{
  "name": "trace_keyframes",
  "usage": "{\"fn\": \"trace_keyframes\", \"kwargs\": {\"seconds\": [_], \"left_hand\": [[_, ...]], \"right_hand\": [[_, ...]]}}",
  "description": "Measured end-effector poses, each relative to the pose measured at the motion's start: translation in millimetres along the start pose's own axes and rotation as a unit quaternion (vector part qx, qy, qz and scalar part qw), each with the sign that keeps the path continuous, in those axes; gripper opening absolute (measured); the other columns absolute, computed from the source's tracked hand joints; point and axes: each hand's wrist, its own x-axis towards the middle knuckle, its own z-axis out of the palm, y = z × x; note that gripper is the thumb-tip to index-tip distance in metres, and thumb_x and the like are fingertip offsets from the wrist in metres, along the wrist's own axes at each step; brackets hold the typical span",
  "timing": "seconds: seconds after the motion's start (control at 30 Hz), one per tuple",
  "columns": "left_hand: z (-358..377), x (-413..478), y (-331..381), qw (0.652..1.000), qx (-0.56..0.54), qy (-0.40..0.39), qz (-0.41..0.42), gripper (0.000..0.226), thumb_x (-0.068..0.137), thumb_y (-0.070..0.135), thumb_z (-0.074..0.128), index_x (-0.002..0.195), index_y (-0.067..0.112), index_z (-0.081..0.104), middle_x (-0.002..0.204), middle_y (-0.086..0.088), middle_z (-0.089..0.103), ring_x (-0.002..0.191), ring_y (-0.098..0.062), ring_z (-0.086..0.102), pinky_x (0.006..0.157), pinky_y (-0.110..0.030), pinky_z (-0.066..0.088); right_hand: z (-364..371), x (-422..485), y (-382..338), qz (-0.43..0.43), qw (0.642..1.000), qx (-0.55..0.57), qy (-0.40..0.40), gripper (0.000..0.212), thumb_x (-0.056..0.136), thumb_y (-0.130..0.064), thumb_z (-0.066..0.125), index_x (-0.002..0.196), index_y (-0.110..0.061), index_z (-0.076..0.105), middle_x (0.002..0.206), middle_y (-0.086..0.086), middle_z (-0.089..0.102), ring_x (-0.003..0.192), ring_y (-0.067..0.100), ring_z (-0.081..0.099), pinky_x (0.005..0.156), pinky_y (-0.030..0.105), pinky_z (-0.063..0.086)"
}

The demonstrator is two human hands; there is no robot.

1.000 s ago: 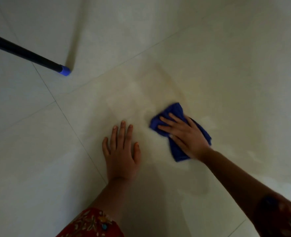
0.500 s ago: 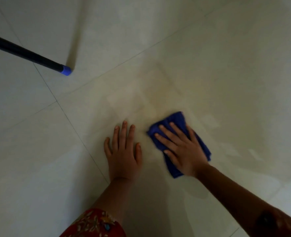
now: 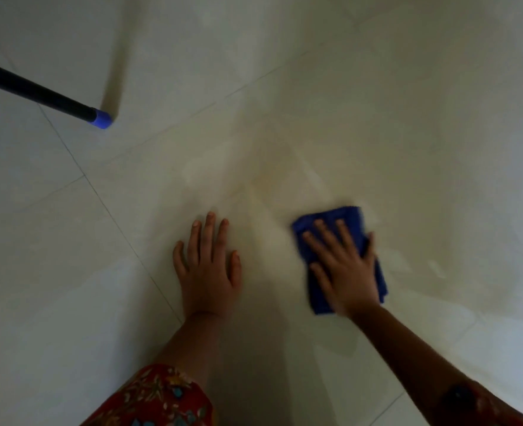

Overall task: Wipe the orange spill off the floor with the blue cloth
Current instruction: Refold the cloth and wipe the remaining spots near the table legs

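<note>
Pressing flat on the blue cloth (image 3: 346, 219), the right hand (image 3: 344, 269) has its fingers spread open, palm down, not gripping. Cloth is folded, bright blue, motion-blurred, lying on pale floor tile (image 3: 407, 103) right of the left hand (image 3: 208, 269), which rests splayed flat. Faint orange spill (image 3: 272, 173) smears just beyond both hands.

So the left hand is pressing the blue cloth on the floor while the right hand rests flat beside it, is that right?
Not quite: the hands are swapped. In the head view the right hand presses the blue cloth on the floor, while the left hand rests flat beside it.
</note>
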Motion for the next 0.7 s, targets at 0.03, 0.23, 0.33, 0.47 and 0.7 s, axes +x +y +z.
{"fn": "trace_keyframes", "kwargs": {"seconds": [0.03, 0.23, 0.33, 0.47, 0.7], "left_hand": [[0.3, -2.0, 0.9, 1.0, 0.0, -0.003, 0.001, 0.059, 0.093, 0.038, 0.041, 0.149, 0.025, 0.035, 0.16, 0.001, 0.024, 0.146, -0.022, 0.025, 0.113, -0.051, 0.019], [0.1, -1.1, 0.3, 1.0, 0.005, -0.007, 0.001, 0.06, 0.091, 0.038, 0.042, 0.15, 0.025, 0.034, 0.161, 0.002, 0.022, 0.147, -0.022, 0.024, 0.113, -0.052, 0.019], [-1.4, -1.1, 1.8, 1.0, 0.003, -0.006, 0.001, 0.06, 0.091, 0.038, 0.041, 0.149, 0.025, 0.034, 0.16, 0.002, 0.022, 0.146, -0.022, 0.025, 0.112, -0.052, 0.021], [-0.5, -1.5, 2.4, 1.0, 0.004, -0.002, 0.001, 0.06, 0.092, 0.038, 0.041, 0.149, 0.025, 0.034, 0.16, 0.002, 0.024, 0.146, -0.023, 0.026, 0.112, -0.052, 0.021], [0.4, -0.8, 2.7, 1.0, 0.019, 0.009, 0.003, 0.059, 0.091, 0.039, 0.041, 0.149, 0.025, 0.036, 0.159, 0.0, 0.026, 0.144, -0.024, 0.029, 0.111, -0.052, 0.024]], "right_hand": [[-2.6, 4.5, 19.9, 0.087, 0.996, 0.007, 0.002, 0.056, 0.095, -0.048, 0.028, 0.15, -0.039, 0.022, 0.159, -0.01, 0.02, 0.149, 0.023, 0.011, 0.108, 0.071, 0.008], [-22.4, 123.7, 30.7, 0.253, 0.963, 0.079, 0.046, 0.057, 0.097, -0.046, 0.025, 0.153, -0.036, 0.015, 0.162, -0.011, 0.009, 0.15, 0.019, 0.004, 0.115, 0.058, 0.009], [-10.8, 85.3, -3.7, 0.04, 0.997, 0.063, 0.025, 0.056, 0.099, -0.042, 0.025, 0.153, -0.031, 0.021, 0.161, -0.008, 0.015, 0.149, 0.018, 0.008, 0.117, 0.05, 0.015], [-7.5, 33.7, 28.9, 0.108, 0.991, 0.067, 0.037, 0.055, 0.098, -0.043, 0.027, 0.152, -0.032, 0.023, 0.16, -0.007, 0.018, 0.149, 0.017, 0.012, 0.115, 0.049, 0.021], [-36.6, 226.9, -6.2, 0.218, 0.969, 0.103, 0.054, 0.057, 0.1, -0.042, 0.029, 0.154, -0.032, 0.013, 0.163, -0.008, 0.007, 0.15, 0.018, 0.002, 0.118, 0.052, 0.006]]}}
